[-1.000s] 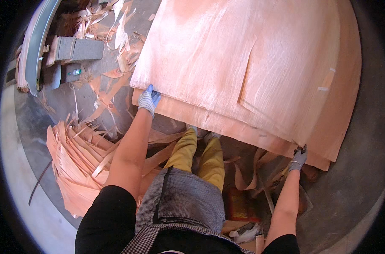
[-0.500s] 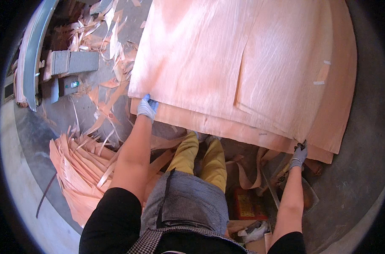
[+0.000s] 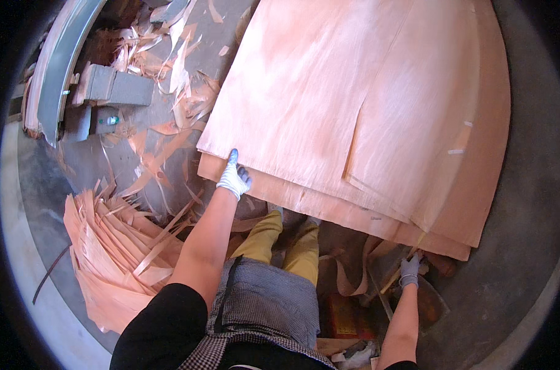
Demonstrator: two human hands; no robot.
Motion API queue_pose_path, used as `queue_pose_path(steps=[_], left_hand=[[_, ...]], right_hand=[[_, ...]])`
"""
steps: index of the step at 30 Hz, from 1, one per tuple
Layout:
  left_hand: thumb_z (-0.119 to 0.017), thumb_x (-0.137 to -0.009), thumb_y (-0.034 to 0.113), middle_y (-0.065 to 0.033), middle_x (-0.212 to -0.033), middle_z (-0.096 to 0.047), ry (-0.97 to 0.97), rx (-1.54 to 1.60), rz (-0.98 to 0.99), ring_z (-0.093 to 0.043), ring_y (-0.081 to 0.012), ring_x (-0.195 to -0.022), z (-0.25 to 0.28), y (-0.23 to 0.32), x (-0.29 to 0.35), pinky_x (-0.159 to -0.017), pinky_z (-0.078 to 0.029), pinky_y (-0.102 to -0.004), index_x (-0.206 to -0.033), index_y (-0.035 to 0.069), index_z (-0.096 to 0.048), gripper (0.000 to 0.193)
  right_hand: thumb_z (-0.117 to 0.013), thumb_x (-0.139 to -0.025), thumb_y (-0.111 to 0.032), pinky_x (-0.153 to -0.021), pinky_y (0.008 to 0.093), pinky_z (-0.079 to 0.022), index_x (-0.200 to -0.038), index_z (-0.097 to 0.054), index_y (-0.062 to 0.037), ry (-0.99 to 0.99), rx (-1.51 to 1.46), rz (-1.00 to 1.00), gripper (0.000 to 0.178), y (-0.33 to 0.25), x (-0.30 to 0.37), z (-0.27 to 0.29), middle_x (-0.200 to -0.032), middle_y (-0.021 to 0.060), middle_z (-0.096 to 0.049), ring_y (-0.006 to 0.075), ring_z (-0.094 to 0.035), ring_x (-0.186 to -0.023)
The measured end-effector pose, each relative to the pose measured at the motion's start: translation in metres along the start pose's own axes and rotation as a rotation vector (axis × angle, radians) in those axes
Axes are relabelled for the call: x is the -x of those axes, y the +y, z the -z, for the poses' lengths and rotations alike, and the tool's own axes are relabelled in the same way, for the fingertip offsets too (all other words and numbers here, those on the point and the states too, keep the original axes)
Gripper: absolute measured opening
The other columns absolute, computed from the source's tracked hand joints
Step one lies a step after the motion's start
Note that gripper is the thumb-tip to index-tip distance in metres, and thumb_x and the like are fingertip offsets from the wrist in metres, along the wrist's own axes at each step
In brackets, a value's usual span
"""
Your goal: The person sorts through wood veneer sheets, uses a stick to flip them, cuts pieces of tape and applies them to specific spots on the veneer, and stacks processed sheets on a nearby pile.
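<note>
Broad, pale pink-brown wood veneer sheets (image 3: 304,117) lie stacked in front of me, with an overlapping, split upper layer. My left hand (image 3: 235,180), in a white and blue glove, is at their near left edge, thumb stretched over the top sheet and fingers folded at the layer below. Just off the near right edge is my right hand (image 3: 410,271), in a grey glove, fingers closed. A thin yellowish strip (image 3: 421,237) crosses the stack's edge close to its fingertips. What those fingers hold is too small to make out.
Bundled veneer offcuts (image 3: 110,253) lie at my left. Loose scraps (image 3: 163,157) litter the floor beyond, near grey blocks (image 3: 116,85) and a small bottle (image 3: 112,120). A red box (image 3: 344,314) and curled strips (image 3: 347,283) lie by my legs.
My right hand has come off the top sheet's corner, down and left past the stack's edge. My left hand remains at the sheet edge, thumb now stretched. The whole view has shifted.
</note>
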State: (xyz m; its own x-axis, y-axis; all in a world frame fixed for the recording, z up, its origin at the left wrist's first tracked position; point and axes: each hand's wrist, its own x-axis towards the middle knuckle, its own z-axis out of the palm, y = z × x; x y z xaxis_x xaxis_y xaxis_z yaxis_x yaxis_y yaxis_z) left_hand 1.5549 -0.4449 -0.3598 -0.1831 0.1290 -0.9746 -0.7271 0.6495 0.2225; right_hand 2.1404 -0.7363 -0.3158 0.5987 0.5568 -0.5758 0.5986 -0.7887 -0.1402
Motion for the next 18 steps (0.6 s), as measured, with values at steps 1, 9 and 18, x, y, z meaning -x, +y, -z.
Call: queue_pose_path(steps=[1,9,18], left_hand=[[-0.067,-0.068,0.059,-0.0014,-0.136,-0.037,0.062,-0.042,-0.007,-0.034,-0.0176,-0.126,-0.002,0.000,0.001,-0.097,-0.028,-0.0385,-0.130,0.012,-0.037,0.083],[-0.056,-0.087,0.031,-0.0072,-0.110,-0.053,0.129,-0.246,-0.311,-0.048,-0.0193,-0.098,0.006,-0.015,0.021,-0.090,-0.038,-0.0357,-0.114,0.007,-0.051,0.037],[-0.059,-0.071,0.020,-0.0191,-0.128,-0.045,-0.323,-2.036,-1.776,-0.044,-0.0324,-0.113,-0.099,-0.179,0.099,-0.096,-0.032,-0.0447,-0.115,0.004,-0.054,0.047]], right_hand=[[-0.064,-0.074,-0.011,-0.089,0.0405,-0.042,-0.119,-0.045,0.0060,-0.071,-0.033,-0.005,0.051,-0.002,0.010,0.002,-0.112,0.0261,-0.055,0.0390,-0.052,-0.105],[-0.067,-0.073,-0.023,-0.081,0.0405,-0.047,-0.111,-0.053,0.0027,-0.434,0.185,0.034,0.048,0.061,0.018,-0.047,-0.105,0.0230,-0.059,0.0379,-0.057,-0.097],[-0.066,-0.073,-0.029,-0.084,0.0422,-0.045,-0.111,-0.053,0.0027,-0.340,-0.114,0.187,0.051,-0.008,0.001,-0.049,-0.107,0.0269,-0.057,0.0387,-0.055,-0.100]])
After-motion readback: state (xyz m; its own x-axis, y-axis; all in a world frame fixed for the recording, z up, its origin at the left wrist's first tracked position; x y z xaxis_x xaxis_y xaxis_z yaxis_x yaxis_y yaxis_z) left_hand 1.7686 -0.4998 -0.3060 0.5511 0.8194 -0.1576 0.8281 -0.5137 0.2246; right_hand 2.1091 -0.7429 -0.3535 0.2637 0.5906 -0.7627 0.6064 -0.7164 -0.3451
